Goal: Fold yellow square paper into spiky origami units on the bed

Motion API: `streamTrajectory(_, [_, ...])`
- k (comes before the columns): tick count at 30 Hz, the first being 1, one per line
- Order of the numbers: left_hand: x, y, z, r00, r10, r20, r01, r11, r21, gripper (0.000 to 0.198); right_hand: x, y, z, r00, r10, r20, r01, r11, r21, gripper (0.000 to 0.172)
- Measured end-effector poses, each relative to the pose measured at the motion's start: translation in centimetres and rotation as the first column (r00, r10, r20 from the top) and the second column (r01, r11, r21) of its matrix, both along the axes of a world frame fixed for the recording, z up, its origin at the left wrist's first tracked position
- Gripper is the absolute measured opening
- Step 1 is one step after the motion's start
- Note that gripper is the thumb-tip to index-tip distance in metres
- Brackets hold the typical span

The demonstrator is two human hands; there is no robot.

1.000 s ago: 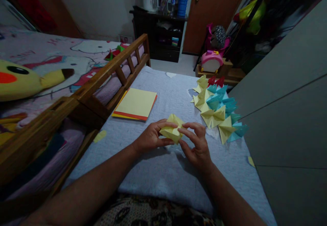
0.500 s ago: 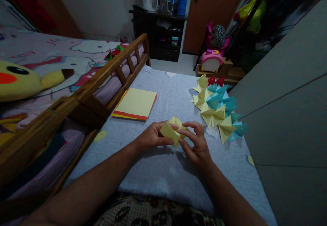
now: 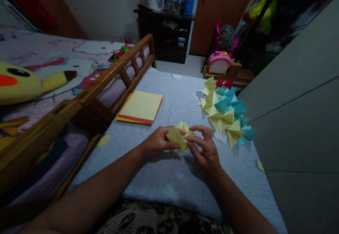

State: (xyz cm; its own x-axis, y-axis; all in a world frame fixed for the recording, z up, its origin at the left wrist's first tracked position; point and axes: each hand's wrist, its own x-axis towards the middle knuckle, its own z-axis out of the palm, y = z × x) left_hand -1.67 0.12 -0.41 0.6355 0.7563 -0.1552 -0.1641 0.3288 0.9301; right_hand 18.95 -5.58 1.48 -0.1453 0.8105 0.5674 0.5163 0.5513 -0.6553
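Observation:
A folded yellow paper [image 3: 177, 138] is held up between both hands over the blue-grey cloth [image 3: 169, 184]. My left hand [image 3: 158, 141] grips its left side, the thumb along the lower edge and the fingers partly hidden behind. On the right side, my right hand [image 3: 204, 148] pinches the paper with thumb and fingertips. A stack of square sheets [image 3: 143, 105], pale yellow over red and orange-yellow, lies beyond my left hand. To the right stand several folded yellow pieces [image 3: 221, 120], with folded blue pieces [image 3: 225, 103] and red pieces [image 3: 228, 83] beside them.
A wooden bed rail [image 3: 116, 72] runs along the left, with a yellow plush toy [image 3: 23, 84] beyond it. A pale cabinet panel [image 3: 299, 138] borders the right side. At the back are a dark shelf [image 3: 169, 36] and a pink toy case [image 3: 219, 64].
The fingers of my right hand have shifted slightly on the paper, the thumb moving a little up and right. The paper has tilted slightly; the other pieces lie where they were.

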Motion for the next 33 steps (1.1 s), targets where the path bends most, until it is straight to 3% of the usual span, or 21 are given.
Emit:
streamTrajectory(5, [0.07,0.01,0.38,0.999,-0.005,0.039,0.006,1.000,-0.030,0.048,0.10,-0.07,-0.06,1.000,-0.004,-0.015,0.004,1.000,-0.011,0.023])
streamTrajectory(10, [0.08,0.06,0.66,0.995,0.037,0.087,-0.032,0.998,-0.060,0.047,0.18,-0.06,-0.27,0.999,0.003,-0.048,-0.003,1.000,-0.017,0.042])
streamTrajectory(18, [0.21,0.06,-0.12,0.984,-0.019,0.174,0.030,0.998,-0.062,0.041,0.05,0.03,-0.41,0.999,-0.029,-0.021,0.029,1.000,-0.011,0.032])
streamTrajectory(29, [0.55,0.15,-0.25,0.987,0.042,0.155,-0.007,0.975,-0.220,0.038,-0.21,0.28,-0.28,0.998,-0.060,-0.035,0.061,0.998,0.025,0.032])
streamTrajectory(33, [0.49,0.10,-0.12,0.987,0.056,0.151,-0.029,0.985,-0.172,0.038,-0.15,0.25,-0.24,0.997,-0.064,-0.041,0.066,0.997,0.036,0.033])
